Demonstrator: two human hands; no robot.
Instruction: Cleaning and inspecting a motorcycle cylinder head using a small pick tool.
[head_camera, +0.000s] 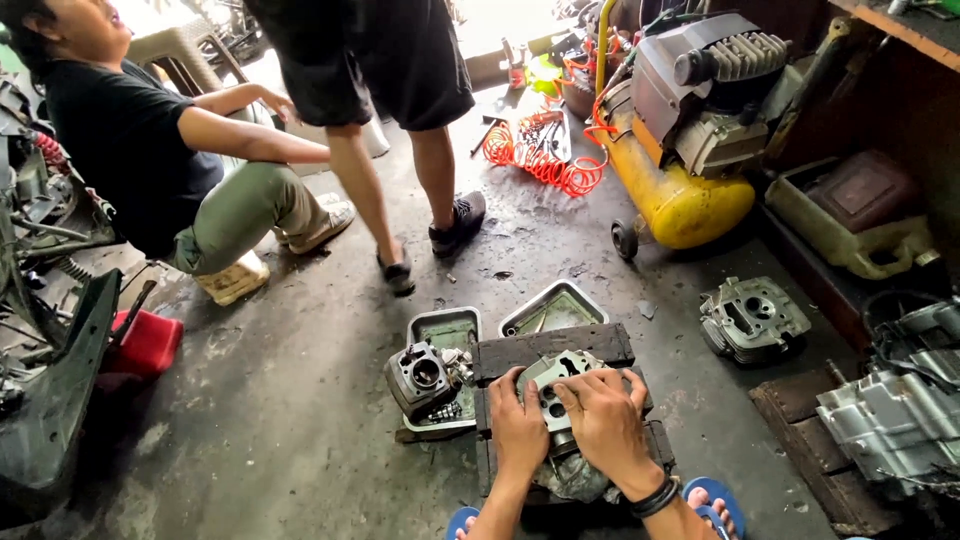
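Fingers of both the left hand (518, 425) and right hand (603, 422) press down, curled around a grey cast-metal engine cylinder head (556, 385) that rests on a dark wooden block (552, 347) on the stained concrete floor (300, 420), just beside a second grey cylinder part (421, 376).

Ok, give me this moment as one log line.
left hand: pressing on cylinder head | right hand: pressing on same part | support: dark wooden block | nearby: second engine part on metal tray
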